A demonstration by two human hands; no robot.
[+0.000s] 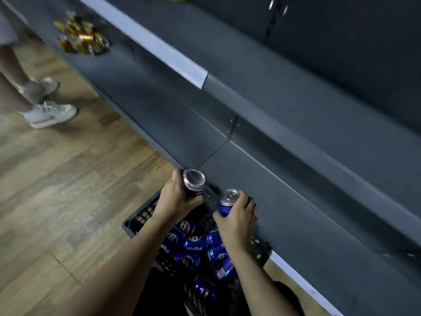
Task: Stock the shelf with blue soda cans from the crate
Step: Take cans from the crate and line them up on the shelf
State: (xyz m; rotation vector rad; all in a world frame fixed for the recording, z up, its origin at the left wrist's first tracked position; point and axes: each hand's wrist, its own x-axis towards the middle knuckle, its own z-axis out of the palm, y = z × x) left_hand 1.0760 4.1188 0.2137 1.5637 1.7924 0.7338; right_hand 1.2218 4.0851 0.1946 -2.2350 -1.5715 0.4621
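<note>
Both forearms bare, reaching fwd and up from bottom of frame, roughly parallel, a gap btwn them. Left hand (176, 199) raised a bit higher and further fwd than right; fingers and thumb curled round a blue can (194, 182), back of hand toward camera. Right hand (239, 216) just beside it, knuckles up, fingers wrapped over a second blue can (227, 201), thumb on its near side. Hands close but not touching.

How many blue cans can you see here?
About 10: one in the left hand, one in the right hand, roughly eight lying in the black crate. Arms cover part of the crate, so more may be hidden.
</note>
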